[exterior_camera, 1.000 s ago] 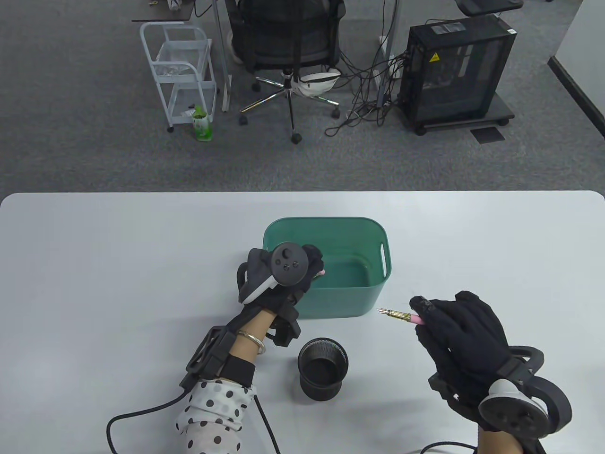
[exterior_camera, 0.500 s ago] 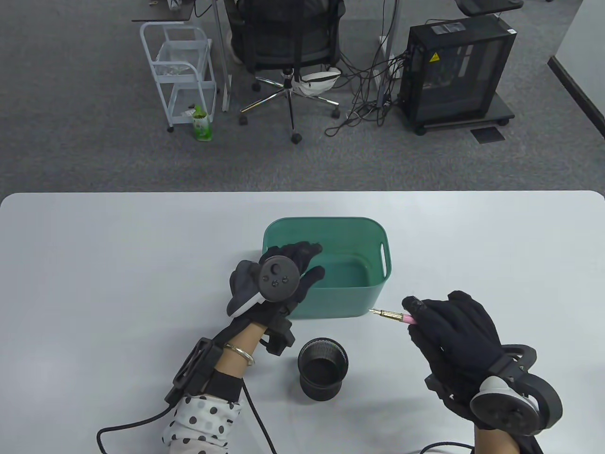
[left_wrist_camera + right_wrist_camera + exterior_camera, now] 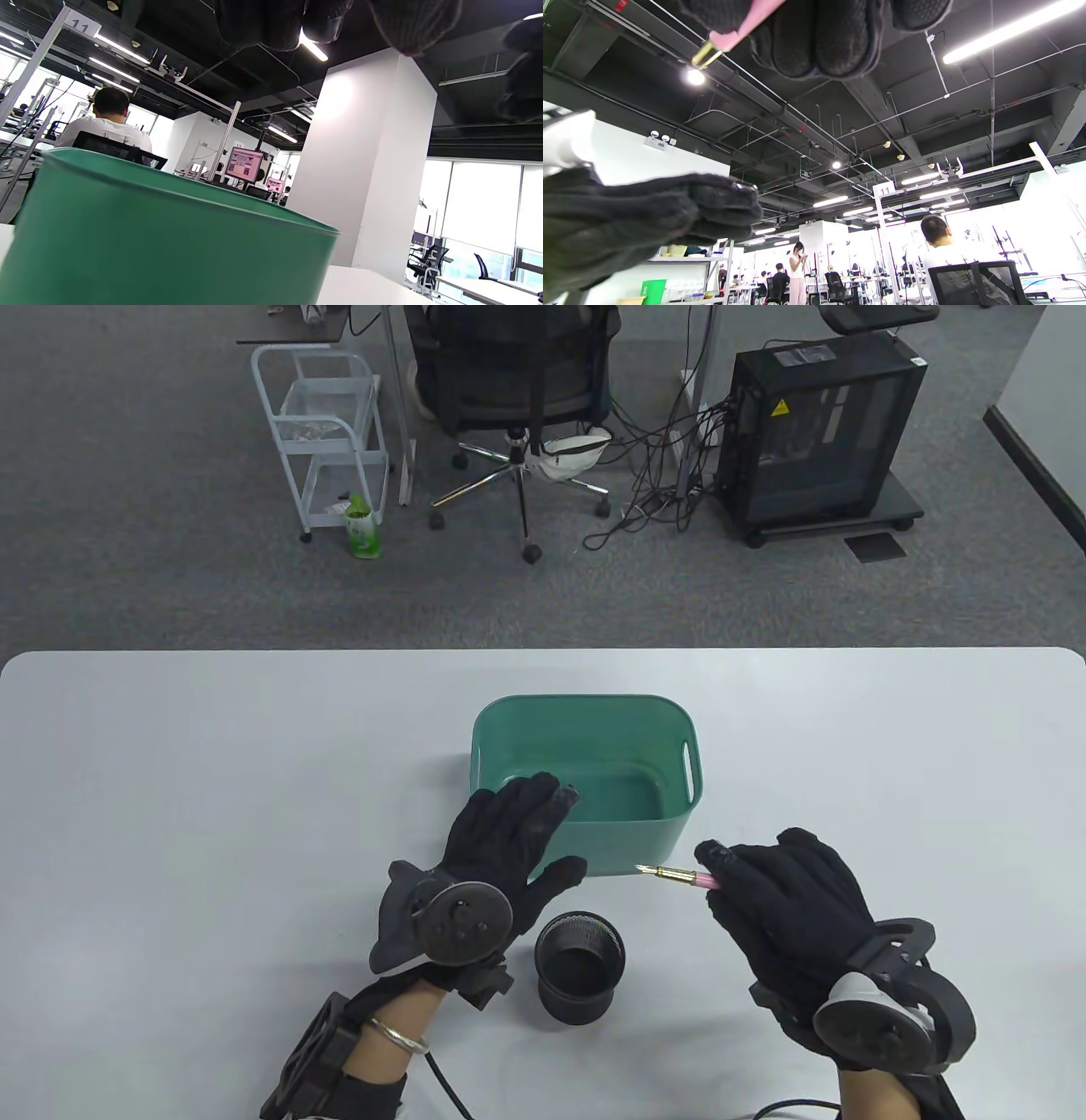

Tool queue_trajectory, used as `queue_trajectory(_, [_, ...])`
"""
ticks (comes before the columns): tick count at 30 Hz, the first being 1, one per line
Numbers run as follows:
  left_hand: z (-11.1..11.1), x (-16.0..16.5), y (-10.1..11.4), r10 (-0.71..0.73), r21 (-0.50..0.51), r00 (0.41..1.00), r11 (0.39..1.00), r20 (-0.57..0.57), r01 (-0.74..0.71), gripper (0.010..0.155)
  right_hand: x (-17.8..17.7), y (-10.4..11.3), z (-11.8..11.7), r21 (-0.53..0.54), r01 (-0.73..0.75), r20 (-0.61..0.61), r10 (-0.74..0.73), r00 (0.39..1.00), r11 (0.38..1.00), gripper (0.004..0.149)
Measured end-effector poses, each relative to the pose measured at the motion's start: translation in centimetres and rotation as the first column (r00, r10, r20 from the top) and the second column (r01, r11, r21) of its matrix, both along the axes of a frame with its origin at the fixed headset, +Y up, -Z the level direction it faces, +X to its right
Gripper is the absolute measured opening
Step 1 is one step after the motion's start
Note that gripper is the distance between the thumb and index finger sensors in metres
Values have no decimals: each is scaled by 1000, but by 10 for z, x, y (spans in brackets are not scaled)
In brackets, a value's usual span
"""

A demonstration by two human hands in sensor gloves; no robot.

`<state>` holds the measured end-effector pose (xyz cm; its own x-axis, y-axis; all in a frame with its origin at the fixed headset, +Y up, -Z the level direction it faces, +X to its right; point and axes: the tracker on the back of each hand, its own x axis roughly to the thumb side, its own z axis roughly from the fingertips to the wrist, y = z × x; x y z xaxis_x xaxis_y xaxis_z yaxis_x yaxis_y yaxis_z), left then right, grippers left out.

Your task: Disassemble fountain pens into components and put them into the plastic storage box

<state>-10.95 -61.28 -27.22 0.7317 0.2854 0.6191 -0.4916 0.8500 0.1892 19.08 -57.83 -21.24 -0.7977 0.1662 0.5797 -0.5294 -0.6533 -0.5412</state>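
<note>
While the right hand (image 3: 785, 899) pinches the pink pen (image 3: 679, 875), nib pointing left toward the box (image 3: 670, 721), the left hand (image 3: 509, 848) lies flat with straight fingers over the box's near-left corner, holding nothing.

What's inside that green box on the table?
The part of the green box floor that shows is bare green plastic. The left hand reaches over its near left corner and covers that part, so anything lying there cannot be seen.
</note>
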Motion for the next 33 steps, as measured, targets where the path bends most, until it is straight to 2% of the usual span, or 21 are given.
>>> queue_trajectory(10, [30, -9, -1, -9, 93, 1000, 996, 4, 9, 71, -12, -9, -6, -35, -54, -18, 53, 998, 998, 46])
queue_trajectory(26, [43, 1, 2, -17, 202, 998, 979, 64, 3, 70, -31, -22, -11, -80, -133, -51, 129, 990, 988, 46])
queue_trajectory(33, [47, 9, -3, -55, 261, 996, 965, 68, 35, 58, -40, -27, -12, -91, -163, -73, 157, 985, 982, 46])
